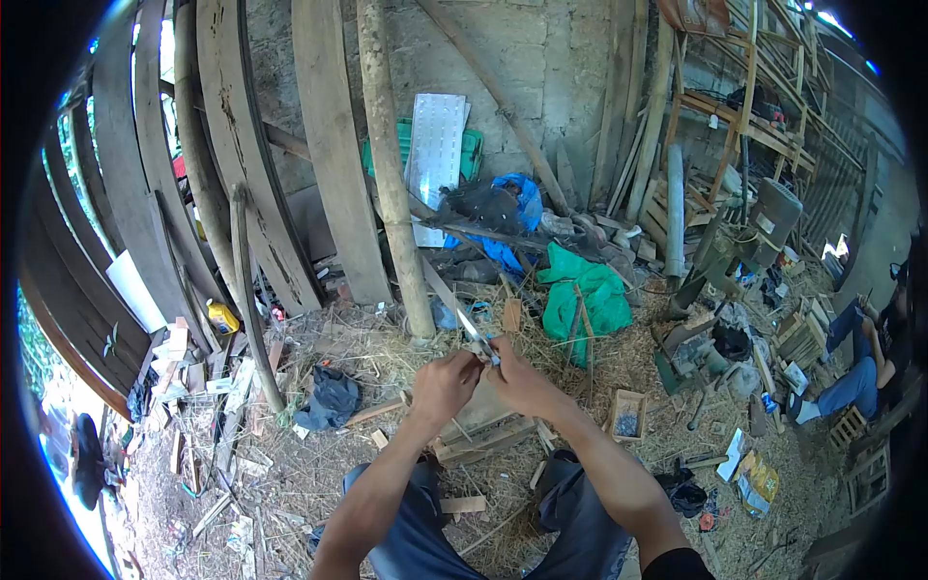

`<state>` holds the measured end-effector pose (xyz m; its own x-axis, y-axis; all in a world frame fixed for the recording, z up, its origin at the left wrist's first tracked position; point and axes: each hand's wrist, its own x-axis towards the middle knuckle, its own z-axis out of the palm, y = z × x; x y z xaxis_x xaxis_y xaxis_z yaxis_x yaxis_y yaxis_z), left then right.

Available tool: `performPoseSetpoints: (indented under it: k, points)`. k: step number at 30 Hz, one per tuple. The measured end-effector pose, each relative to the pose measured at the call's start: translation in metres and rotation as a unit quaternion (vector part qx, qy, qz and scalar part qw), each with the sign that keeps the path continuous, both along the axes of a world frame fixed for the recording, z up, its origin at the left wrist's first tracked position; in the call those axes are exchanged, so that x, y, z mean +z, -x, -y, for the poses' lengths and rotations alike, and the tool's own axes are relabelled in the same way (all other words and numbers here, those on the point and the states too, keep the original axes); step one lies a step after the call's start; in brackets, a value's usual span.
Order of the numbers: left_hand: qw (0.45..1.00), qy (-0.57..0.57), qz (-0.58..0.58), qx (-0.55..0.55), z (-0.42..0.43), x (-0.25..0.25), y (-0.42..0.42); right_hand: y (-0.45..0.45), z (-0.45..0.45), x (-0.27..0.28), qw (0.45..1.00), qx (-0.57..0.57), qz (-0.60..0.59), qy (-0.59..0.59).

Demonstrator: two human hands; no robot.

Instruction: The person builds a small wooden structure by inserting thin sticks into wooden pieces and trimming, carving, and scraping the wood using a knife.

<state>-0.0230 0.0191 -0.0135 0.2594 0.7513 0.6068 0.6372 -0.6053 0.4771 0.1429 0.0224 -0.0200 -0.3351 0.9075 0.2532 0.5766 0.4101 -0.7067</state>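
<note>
In front of my knees, a long narrow metal blade [464, 314] slants away up and to the left; I cannot make out whether it is a knife or a saw. Its near end meets my right hand [522, 382], whose fingers are closed round it by a small grey-blue part. My left hand [445, 387] is closed right beside it, with bent fingertips close against the blade's near end. Whatever lies inside the left fingers is hidden. Just below both hands stands a low wooden block [483, 440], between my legs.
Wood scraps and shavings cover the ground. A small wooden box [628, 416] and green plastic sack [585, 295] lie to the right, a black bag [331, 396] to the left. A bamboo post [396, 193] rises ahead. Another person [860, 358] sits at far right.
</note>
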Motion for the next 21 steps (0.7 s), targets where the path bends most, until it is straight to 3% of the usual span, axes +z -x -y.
performPoseSetpoints:
  k: [1,3,6,12,21]
  points:
    - [1.000,-0.002,0.001,-0.004,0.001,0.006,0.000,-0.004,0.002,0.007,1.000,-0.004,0.001,-0.002]
    - [0.993,0.074,0.088,0.003,0.003,0.016,0.002,-0.010,0.005,0.024,0.987,0.013,-0.148,0.060]
    - [0.994,0.032,0.106,-0.015,0.000,0.013,0.002,-0.013,0.001,0.026,0.971,-0.009,-0.234,0.050]
    - [0.995,-0.044,0.084,-0.039,-0.003,0.013,-0.004,-0.018,-0.001,0.031,0.979,-0.028,-0.203,-0.014]
    - [0.988,-0.008,0.128,-0.083,0.011,0.032,0.002,-0.015,0.005,0.045,0.974,0.021,-0.176,-0.144]
